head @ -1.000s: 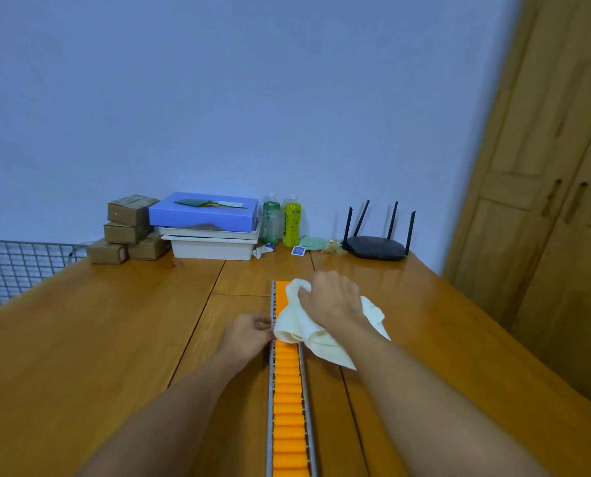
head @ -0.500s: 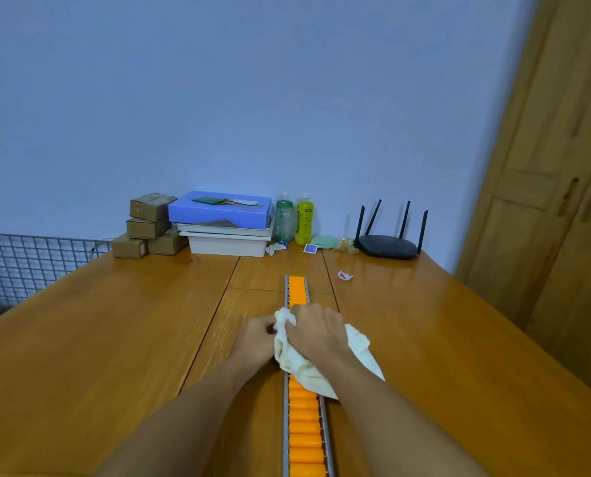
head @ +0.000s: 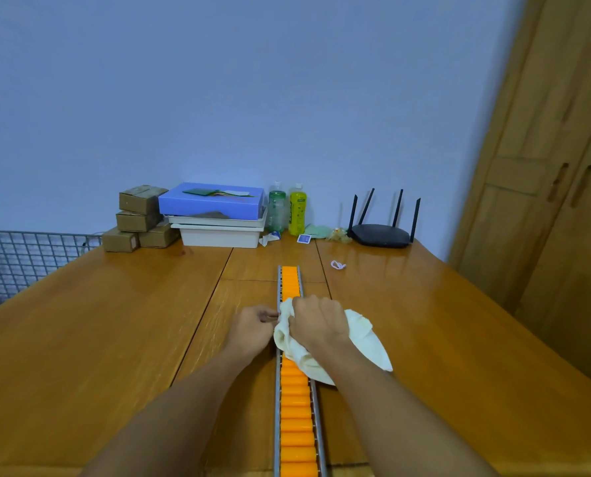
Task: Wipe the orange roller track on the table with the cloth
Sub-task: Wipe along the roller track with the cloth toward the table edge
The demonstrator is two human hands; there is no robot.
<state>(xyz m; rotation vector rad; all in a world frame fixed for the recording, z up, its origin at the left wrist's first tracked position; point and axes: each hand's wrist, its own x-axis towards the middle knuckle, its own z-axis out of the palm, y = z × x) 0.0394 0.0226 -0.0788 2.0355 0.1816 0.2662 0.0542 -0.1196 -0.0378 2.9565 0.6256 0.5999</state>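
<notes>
An orange roller track (head: 295, 418) in a grey metal frame runs straight away from me down the middle of the wooden table (head: 97, 339). My right hand (head: 318, 321) is closed on a bunched cream cloth (head: 363, 339) and presses it onto the rollers partway along the track. The cloth spills to the right over the table. My left hand (head: 254, 327) rests against the track's left rail beside the cloth, fingers curled on the rail's edge. The rollers under the cloth are hidden.
At the table's far edge stand brown cardboard boxes (head: 137, 218), a blue box on white trays (head: 214, 215), two bottles (head: 288, 210) and a black router (head: 380, 232). A small pink loop (head: 338, 265) lies right of the track's far end. Wire grid (head: 22, 259) on the left, wooden wardrobe (head: 562, 166) on the right.
My right hand has drawn the cloth back toward me along the track, baring more orange rollers at the far end. My left hand stayed on the left rail beside it.
</notes>
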